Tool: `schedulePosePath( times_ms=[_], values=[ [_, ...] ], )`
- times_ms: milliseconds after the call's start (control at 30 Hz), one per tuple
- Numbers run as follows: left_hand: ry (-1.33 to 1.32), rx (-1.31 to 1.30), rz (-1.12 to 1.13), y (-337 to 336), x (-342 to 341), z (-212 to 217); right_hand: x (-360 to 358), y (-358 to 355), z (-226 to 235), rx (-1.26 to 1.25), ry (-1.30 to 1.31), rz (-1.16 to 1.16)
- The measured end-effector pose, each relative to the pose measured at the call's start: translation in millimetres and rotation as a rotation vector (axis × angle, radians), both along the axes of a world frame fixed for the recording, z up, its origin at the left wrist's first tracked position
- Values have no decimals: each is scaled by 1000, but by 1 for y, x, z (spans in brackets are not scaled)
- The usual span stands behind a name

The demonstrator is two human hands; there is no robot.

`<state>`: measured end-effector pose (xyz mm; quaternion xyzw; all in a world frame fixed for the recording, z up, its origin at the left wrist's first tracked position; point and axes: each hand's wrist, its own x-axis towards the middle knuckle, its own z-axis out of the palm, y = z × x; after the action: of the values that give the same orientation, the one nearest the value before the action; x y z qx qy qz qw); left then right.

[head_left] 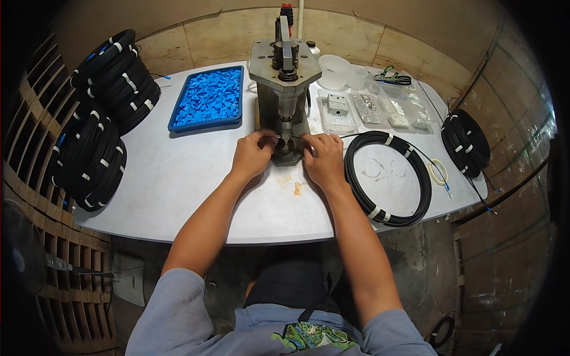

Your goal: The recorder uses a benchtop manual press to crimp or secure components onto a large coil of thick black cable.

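Observation:
A grey metal hand press (pixel 285 83) with an upright lever stands at the middle of the white table (pixel 172 178). My left hand (pixel 252 155) and my right hand (pixel 323 159) meet at the foot of the press, fingers pinched on something small and thin under the ram; what it is I cannot make out. A thin black cable runs from my right hand to a black cable coil (pixel 389 178) lying flat just to the right of that hand.
A blue tray (pixel 208 98) of small blue parts lies left of the press. Stacked black cable coils (pixel 104 113) lean at the table's left edge, another coil (pixel 466 142) at the right. Clear plastic containers (pixel 368 107) sit behind the right side. A small yellow loop (pixel 438 172) lies near the right edge.

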<state>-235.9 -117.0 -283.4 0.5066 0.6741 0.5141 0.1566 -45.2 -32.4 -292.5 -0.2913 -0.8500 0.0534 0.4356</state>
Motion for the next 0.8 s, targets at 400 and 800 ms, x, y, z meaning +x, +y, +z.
schedulePosePath(
  times_ms=[400, 800],
  values=[
    [-23, 1, -6, 1, 1, 0, 1, 0, 1, 5, 5, 1],
    [-17, 8, -2, 1, 1, -1, 1, 0, 1, 0, -5, 1]
  ],
)
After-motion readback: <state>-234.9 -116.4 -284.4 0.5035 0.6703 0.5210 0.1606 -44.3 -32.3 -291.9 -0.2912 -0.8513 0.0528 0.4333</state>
